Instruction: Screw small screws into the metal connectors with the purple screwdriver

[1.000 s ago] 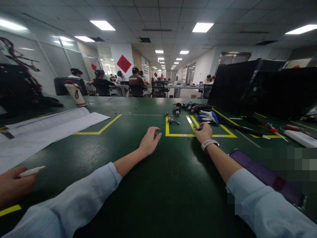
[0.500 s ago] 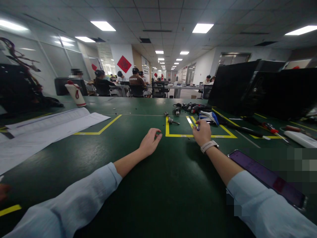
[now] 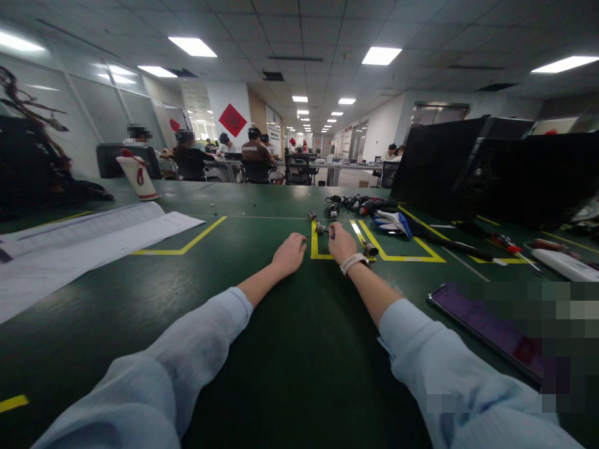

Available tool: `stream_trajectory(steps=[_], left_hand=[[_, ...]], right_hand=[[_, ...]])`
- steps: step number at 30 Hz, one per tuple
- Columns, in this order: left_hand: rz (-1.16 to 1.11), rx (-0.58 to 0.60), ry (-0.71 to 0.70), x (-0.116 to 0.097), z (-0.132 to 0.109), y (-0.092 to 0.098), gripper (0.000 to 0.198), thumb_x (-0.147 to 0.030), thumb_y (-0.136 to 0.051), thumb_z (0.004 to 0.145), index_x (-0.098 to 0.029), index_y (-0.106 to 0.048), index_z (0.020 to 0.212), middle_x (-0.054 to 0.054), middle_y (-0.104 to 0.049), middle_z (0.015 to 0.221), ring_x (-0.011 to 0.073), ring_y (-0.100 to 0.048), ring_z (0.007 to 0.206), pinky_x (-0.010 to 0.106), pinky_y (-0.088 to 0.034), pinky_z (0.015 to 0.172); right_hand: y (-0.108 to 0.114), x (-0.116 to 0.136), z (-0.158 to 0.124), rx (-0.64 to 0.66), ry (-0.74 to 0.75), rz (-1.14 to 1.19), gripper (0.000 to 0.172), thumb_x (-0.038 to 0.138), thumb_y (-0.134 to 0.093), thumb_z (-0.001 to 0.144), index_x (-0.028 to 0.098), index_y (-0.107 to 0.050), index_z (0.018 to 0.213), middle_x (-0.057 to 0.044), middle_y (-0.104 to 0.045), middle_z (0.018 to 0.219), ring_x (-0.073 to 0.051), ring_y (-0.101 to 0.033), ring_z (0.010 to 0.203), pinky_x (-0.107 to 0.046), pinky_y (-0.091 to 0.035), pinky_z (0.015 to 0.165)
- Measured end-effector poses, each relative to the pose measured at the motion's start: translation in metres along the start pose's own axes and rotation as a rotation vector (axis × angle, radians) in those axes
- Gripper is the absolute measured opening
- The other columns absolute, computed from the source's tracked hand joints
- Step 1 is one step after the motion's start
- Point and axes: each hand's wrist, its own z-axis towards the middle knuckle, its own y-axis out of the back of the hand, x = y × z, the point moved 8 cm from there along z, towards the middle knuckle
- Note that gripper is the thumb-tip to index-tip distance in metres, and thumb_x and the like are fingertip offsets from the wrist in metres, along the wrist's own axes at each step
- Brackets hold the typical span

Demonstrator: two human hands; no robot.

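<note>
My right hand (image 3: 343,243), with a pale watch band at the wrist, is closed around the thin shaft end of a small metal part (image 3: 321,229). The part's thicker round end points left, away from my fingers. Just right of my wrist lies a short metal cylinder (image 3: 371,250). My left hand (image 3: 289,252) hovers or rests low over the table left of the yellow tape, fingers loosely bent and apart, with nothing visible in it. Another small metal piece (image 3: 312,215) lies behind the held part.
Behind my right hand lie a dark heap of tools and cables (image 3: 360,204) and a blue-white glove (image 3: 393,223). A phone (image 3: 486,330) and a red-handled screwdriver (image 3: 508,243) lie right. Paper sheets (image 3: 103,240) and a white cup (image 3: 137,176) are left. Black cases (image 3: 461,162) stand back right.
My right hand has moved left to the shafted metal part, uncovering the short cylinder and the glove. My left hand has shifted slightly right, its fingers drawn a little closer.
</note>
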Motion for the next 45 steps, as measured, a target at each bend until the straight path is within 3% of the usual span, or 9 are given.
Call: stream_trajectory(steps=[4, 8, 11, 14, 20, 30, 38, 45], left_hand=[[0.035, 0.033, 0.009, 0.013, 0.027, -0.019, 0.036, -0.019, -0.033, 0.087, -0.007, -0.047, 0.118, 0.019, -0.040, 0.132, 0.0271, -0.037, 0.124, 0.041, -0.032, 0.101], [0.072, 0.101, -0.013, 0.013, 0.045, -0.038, 0.038, -0.018, -0.034, 0.086, -0.011, -0.045, 0.122, 0.016, -0.034, 0.139, 0.0251, -0.034, 0.127, 0.039, -0.032, 0.101], [0.098, 0.159, -0.037, 0.008, 0.052, -0.050, 0.033, -0.018, -0.037, 0.085, -0.015, -0.053, 0.114, 0.012, -0.043, 0.134, 0.0230, -0.043, 0.121, 0.034, -0.037, 0.097], [0.130, 0.193, -0.020, 0.007, 0.053, -0.054, 0.028, -0.019, -0.037, 0.084, -0.013, -0.062, 0.097, 0.014, -0.059, 0.113, 0.0236, -0.055, 0.106, 0.034, -0.042, 0.090], [0.176, 0.159, 0.014, 0.002, 0.042, -0.040, 0.027, -0.015, -0.040, 0.081, -0.012, -0.067, 0.081, 0.013, -0.063, 0.096, 0.0215, -0.057, 0.095, 0.033, -0.043, 0.087], [0.062, 0.131, -0.070, -0.025, -0.008, -0.009, 0.024, -0.011, -0.044, 0.077, -0.015, -0.067, 0.083, 0.009, -0.064, 0.088, 0.0212, -0.058, 0.085, 0.033, -0.047, 0.079], [-0.155, 0.224, -0.232, -0.074, -0.076, 0.009, 0.019, -0.010, -0.050, 0.075, -0.019, -0.065, 0.082, 0.004, -0.064, 0.089, 0.0191, -0.057, 0.088, 0.034, -0.046, 0.082], [-0.180, 0.319, -0.406, -0.113, -0.122, 0.021, 0.023, -0.008, -0.045, 0.079, -0.019, -0.063, 0.088, 0.004, -0.063, 0.092, 0.0177, -0.056, 0.090, 0.032, -0.046, 0.081]], right_hand=[[-0.019, 0.011, 0.022, 0.007, 0.011, -0.005, 0.031, 0.009, -0.037, 0.083, 0.013, -0.046, 0.112, -0.017, -0.057, 0.112, -0.023, -0.050, 0.107, -0.032, -0.038, 0.084], [-0.037, 0.012, 0.041, 0.036, 0.025, -0.022, 0.029, 0.007, -0.042, 0.080, 0.006, -0.048, 0.108, -0.023, -0.043, 0.129, -0.023, -0.036, 0.123, -0.034, -0.027, 0.098], [-0.047, 0.005, 0.049, 0.082, 0.003, -0.037, 0.024, 0.008, -0.046, 0.079, 0.006, -0.050, 0.102, -0.024, -0.053, 0.116, -0.025, -0.045, 0.115, -0.034, -0.033, 0.093], [-0.051, -0.001, 0.051, 0.114, -0.036, -0.051, 0.020, 0.009, -0.044, 0.080, 0.008, -0.051, 0.099, -0.021, -0.061, 0.100, -0.026, -0.055, 0.100, -0.033, -0.040, 0.080], [-0.040, 0.008, 0.040, 0.116, -0.005, -0.082, 0.017, 0.008, -0.041, 0.083, 0.010, -0.050, 0.097, -0.020, -0.061, 0.101, -0.025, -0.058, 0.096, -0.030, -0.040, 0.074], [-0.022, 0.016, 0.007, 0.138, 0.142, -0.093, 0.018, 0.005, -0.048, 0.077, 0.015, -0.050, 0.091, -0.013, -0.063, 0.091, -0.023, -0.059, 0.085, -0.028, -0.038, 0.066], [0.002, 0.045, -0.058, 0.167, 0.312, -0.058, 0.022, 0.000, -0.043, 0.075, 0.017, -0.050, 0.087, -0.010, -0.063, 0.086, -0.021, -0.057, 0.080, -0.027, -0.036, 0.063], [0.029, 0.059, -0.117, 0.228, 0.434, -0.001, 0.014, 0.007, -0.046, 0.078, 0.018, -0.049, 0.085, -0.006, -0.060, 0.081, -0.018, -0.053, 0.073, -0.027, -0.036, 0.061]])
